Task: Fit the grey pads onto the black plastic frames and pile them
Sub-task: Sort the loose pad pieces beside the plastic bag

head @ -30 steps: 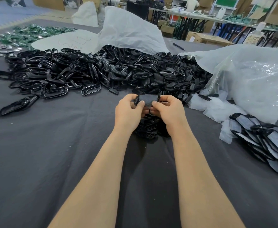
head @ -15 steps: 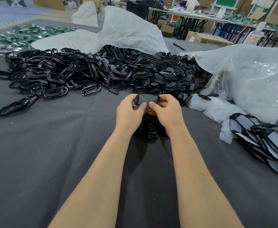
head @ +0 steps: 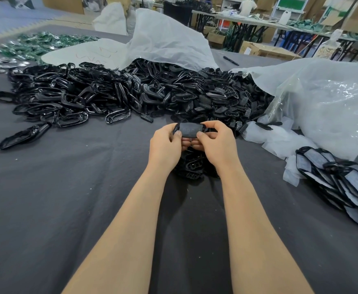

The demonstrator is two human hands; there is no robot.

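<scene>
Both hands hold one black plastic frame with a grey pad point(head: 189, 129) on it, above the dark cloth at the centre. My left hand point(head: 166, 145) pinches its left end with thumb on top. My right hand point(head: 217, 143) pinches its right end, thumb pressing the pad's lower edge. Below the hands lies a small heap of black frames point(head: 191, 166), partly hidden. A big pile of loose black frames point(head: 114, 92) stretches across the table behind. A row of frames fitted with grey pads point(head: 343, 181) lies at the right.
Dark cloth point(head: 67, 198) covers the table. White plastic bags point(head: 322, 102) sit at the right and one point(head: 165, 39) at the back. Green parts point(head: 35, 43) lie far left. A black pen point(head: 230, 60) lies behind the pile.
The hands have shifted their grip slightly on the frame; the thumbs moved along the pad's edge. The piece stays at the same spot.
</scene>
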